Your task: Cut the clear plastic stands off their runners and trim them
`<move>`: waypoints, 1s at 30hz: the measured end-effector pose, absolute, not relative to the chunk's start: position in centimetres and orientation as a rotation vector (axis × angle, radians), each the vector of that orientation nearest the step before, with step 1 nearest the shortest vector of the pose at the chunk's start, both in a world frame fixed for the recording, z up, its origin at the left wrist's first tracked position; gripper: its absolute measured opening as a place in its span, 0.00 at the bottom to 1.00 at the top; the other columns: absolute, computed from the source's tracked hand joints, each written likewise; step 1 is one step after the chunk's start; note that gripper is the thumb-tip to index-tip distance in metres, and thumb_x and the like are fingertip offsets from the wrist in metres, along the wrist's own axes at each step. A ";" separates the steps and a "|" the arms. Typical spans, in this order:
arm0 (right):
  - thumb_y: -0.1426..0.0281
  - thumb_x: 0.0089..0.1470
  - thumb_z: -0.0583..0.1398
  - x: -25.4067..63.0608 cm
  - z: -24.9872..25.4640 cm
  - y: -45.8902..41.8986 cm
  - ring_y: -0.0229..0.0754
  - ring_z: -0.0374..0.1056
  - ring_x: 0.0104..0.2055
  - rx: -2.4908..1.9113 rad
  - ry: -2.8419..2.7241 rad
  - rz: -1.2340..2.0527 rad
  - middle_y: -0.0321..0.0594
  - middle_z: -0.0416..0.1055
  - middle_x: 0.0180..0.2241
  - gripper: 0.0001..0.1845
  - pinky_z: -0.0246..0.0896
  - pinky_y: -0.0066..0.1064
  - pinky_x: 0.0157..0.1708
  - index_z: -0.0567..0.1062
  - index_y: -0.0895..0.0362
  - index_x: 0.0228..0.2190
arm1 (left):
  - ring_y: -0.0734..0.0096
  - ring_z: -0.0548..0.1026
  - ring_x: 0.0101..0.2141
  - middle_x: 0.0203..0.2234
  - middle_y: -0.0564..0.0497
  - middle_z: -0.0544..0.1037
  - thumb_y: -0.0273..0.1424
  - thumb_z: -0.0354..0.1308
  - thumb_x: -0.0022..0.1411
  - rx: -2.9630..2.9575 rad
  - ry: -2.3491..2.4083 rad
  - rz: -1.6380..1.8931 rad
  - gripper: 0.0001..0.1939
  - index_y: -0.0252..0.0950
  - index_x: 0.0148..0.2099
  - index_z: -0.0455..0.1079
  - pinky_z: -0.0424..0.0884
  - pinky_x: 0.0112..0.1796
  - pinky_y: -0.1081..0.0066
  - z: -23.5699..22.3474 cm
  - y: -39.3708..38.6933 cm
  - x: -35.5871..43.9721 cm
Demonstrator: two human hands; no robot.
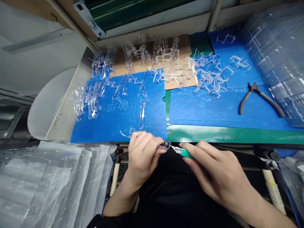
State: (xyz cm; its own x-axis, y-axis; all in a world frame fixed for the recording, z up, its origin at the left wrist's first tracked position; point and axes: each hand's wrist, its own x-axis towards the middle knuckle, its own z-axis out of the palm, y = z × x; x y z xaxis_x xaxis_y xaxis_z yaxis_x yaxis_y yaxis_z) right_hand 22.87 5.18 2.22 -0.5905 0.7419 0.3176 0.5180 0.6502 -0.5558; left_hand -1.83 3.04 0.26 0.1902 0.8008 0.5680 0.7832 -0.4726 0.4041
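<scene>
My left hand (143, 155) is closed around a clear plastic part (165, 145), whose rounded end sticks out between thumb and fingers. In my right hand (211, 167) is a utility knife (185, 153) with a green handle, pinched between thumb and fingertips. Its blade points left, close to the clear part's end; whether blade and plastic touch I cannot tell. Both hands are in front of the table's near edge. Just beyond my left hand, another clear piece (142, 114) lies on the blue sheet (118, 118).
Clear plastic parts (93, 101) stand in rows at the left, and tangled clear runners (211, 77) lie right of the cardboard (169, 85). Dark-handled nippers (254, 88) rest at the right. Stacked clear trays (282, 57) rise at far right; wrapped packs (47, 183) are at lower left.
</scene>
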 end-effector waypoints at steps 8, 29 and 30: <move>0.68 0.78 0.57 22.7 2.1 5.2 0.38 0.74 0.27 -0.990 -2.328 0.584 0.39 0.76 0.39 0.14 0.62 0.33 0.25 0.74 0.54 0.60 | 0.68 0.67 0.29 0.28 0.52 0.74 0.40 0.49 0.85 2.448 1.626 1.122 0.17 0.37 0.45 0.72 0.60 0.40 0.61 0.5 2.8 -1.9; 0.67 0.78 0.57 22.6 0.6 7.4 0.41 0.73 0.28 -1.157 -2.326 0.325 0.41 0.77 0.35 0.15 0.56 0.37 0.25 0.80 0.59 0.55 | 0.69 0.65 0.29 0.27 0.53 0.72 0.38 0.52 0.84 2.511 1.523 0.984 0.14 0.37 0.44 0.70 0.60 0.38 0.61 0.6 2.8 -2.0; 0.66 0.79 0.56 22.6 0.3 7.8 0.42 0.74 0.30 -1.193 -2.314 0.294 0.42 0.78 0.36 0.15 0.56 0.37 0.26 0.80 0.59 0.55 | 0.69 0.65 0.29 0.28 0.52 0.73 0.38 0.52 0.84 2.480 1.495 0.990 0.14 0.38 0.44 0.70 0.60 0.38 0.61 0.6 2.6 -1.8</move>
State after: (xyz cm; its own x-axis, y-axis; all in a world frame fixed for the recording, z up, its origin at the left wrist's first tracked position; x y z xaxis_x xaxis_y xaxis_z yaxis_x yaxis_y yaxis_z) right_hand 22.61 7.77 0.32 -0.4797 0.8066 0.3453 0.6947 0.5896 -0.4120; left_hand -1.80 2.63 0.59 0.3144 0.8168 0.4837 0.7643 -0.5200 0.3814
